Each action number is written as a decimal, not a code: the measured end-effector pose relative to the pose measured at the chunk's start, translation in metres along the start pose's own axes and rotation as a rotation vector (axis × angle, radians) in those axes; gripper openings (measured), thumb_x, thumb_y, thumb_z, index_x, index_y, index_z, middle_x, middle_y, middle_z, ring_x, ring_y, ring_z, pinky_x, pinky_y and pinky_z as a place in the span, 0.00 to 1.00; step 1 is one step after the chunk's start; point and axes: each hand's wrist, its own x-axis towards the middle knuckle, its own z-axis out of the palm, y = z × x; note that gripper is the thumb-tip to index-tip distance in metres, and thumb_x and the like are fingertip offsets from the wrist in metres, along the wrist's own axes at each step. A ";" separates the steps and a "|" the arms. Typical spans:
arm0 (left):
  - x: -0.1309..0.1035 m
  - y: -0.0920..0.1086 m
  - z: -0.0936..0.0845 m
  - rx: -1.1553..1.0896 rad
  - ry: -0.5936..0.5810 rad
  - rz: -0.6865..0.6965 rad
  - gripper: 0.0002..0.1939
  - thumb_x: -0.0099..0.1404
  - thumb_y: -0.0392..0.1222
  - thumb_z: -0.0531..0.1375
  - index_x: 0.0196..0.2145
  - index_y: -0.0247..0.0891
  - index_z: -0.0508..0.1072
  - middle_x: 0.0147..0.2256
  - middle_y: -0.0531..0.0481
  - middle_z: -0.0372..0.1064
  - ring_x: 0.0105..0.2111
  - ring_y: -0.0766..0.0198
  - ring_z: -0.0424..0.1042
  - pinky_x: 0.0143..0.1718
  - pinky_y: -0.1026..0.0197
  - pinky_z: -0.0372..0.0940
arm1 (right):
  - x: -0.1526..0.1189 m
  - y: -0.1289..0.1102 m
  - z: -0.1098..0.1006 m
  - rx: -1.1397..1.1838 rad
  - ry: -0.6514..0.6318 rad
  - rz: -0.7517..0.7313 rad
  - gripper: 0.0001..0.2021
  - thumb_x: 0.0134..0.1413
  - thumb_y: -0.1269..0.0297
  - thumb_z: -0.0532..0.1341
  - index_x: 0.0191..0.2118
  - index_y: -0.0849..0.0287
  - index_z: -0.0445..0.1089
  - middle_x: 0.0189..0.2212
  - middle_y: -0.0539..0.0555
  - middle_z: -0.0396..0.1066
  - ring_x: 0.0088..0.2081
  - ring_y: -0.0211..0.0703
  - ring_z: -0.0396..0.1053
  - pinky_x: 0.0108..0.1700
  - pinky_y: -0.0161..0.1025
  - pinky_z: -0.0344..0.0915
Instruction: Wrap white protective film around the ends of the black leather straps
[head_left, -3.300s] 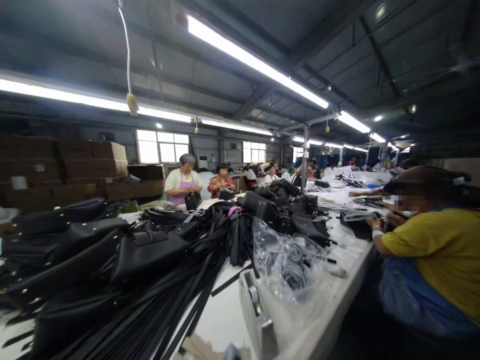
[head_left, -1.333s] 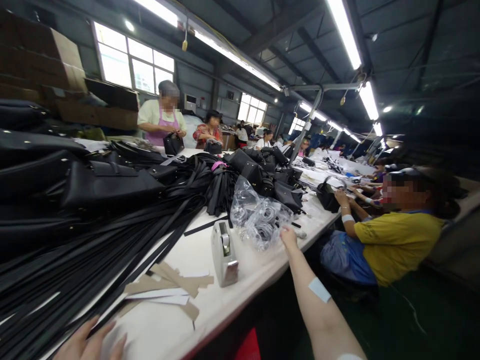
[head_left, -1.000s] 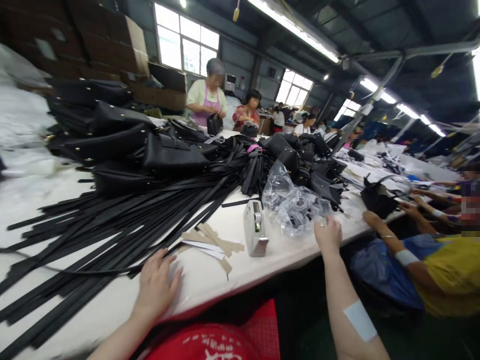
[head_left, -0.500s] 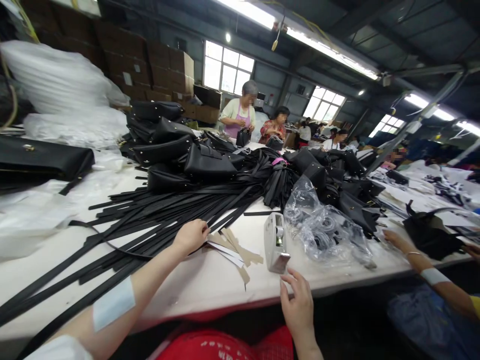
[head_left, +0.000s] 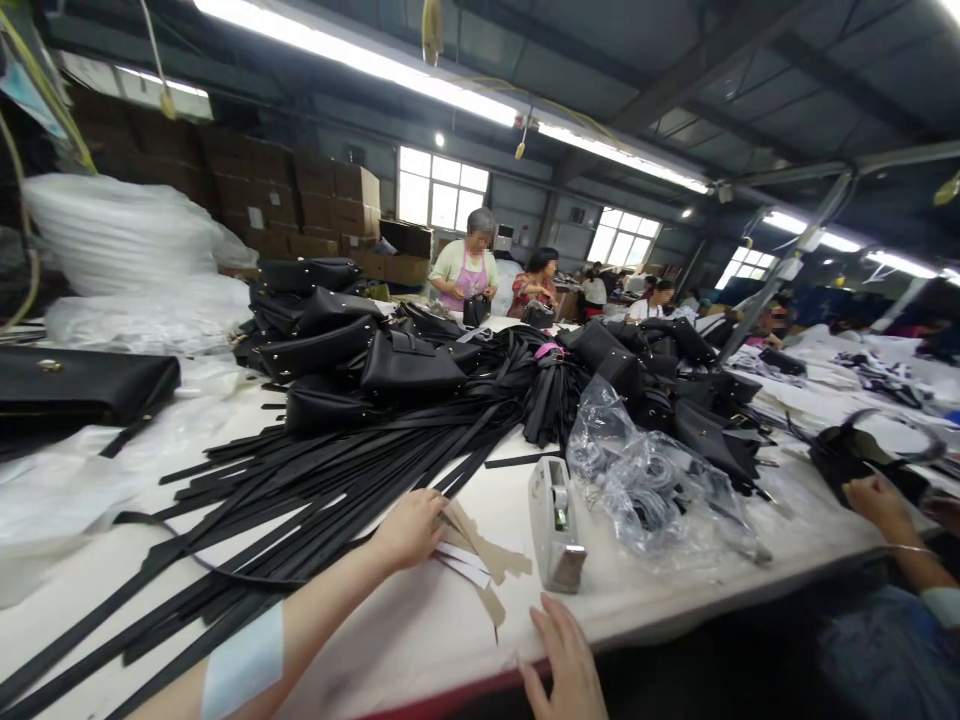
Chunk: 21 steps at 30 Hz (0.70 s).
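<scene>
My left hand (head_left: 409, 528) is closed, its fingers curled beside a small fan of brown and white paper strips (head_left: 480, 555). Whatever lies between those fingers is hidden. Long black straps (head_left: 300, 490) spread over the table to its left. My right hand (head_left: 564, 662) hangs over the table's front edge with thumb and fingers apart, holding nothing. Just beyond it stands a grey tape dispenser (head_left: 551, 525). A clear plastic bag (head_left: 637, 490) containing coiled items lies right of the dispenser.
Black handbags (head_left: 412, 365) are heaped behind the straps. At the far left, another black bag (head_left: 82, 385) rests by white wrapping (head_left: 135, 310). A co-worker's hand (head_left: 877, 500) is close on the right, beside a dark bag. Other people work farther back.
The view has tilted upward, so the table sits lower. My left hand has shifted slightly right, closer over the paper strips. My right hand has lowered toward the table edge, still open.
</scene>
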 end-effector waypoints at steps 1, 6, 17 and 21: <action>-0.002 0.001 0.005 0.005 -0.020 0.031 0.22 0.58 0.44 0.60 0.51 0.37 0.72 0.54 0.40 0.69 0.55 0.50 0.65 0.61 0.49 0.53 | -0.001 -0.001 0.005 -0.004 -0.010 0.001 0.27 0.47 0.61 0.66 0.57 0.49 0.68 0.58 0.58 0.65 0.57 0.64 0.64 0.54 0.60 0.66; -0.020 0.003 0.037 0.007 -0.072 0.043 0.28 0.61 0.44 0.58 0.57 0.32 0.67 0.62 0.36 0.59 0.61 0.47 0.58 0.63 0.47 0.52 | 0.002 -0.035 -0.009 -0.037 -0.006 0.097 0.23 0.52 0.62 0.62 0.56 0.53 0.67 0.58 0.60 0.65 0.59 0.60 0.62 0.57 0.59 0.63; -0.050 0.008 0.051 0.090 0.079 -0.025 0.29 0.62 0.42 0.56 0.60 0.30 0.61 0.64 0.33 0.51 0.65 0.48 0.50 0.65 0.45 0.46 | 0.105 -0.098 -0.005 -0.067 -0.139 -0.009 0.36 0.47 0.60 0.66 0.61 0.65 0.56 0.60 0.65 0.58 0.61 0.56 0.54 0.63 0.54 0.54; -0.081 -0.007 0.046 0.170 0.252 0.026 0.29 0.62 0.45 0.57 0.59 0.32 0.62 0.62 0.33 0.56 0.63 0.46 0.55 0.62 0.44 0.54 | 0.137 -0.096 0.030 -0.162 -0.271 -0.002 0.36 0.48 0.55 0.65 0.62 0.61 0.56 0.59 0.63 0.60 0.60 0.54 0.56 0.61 0.50 0.55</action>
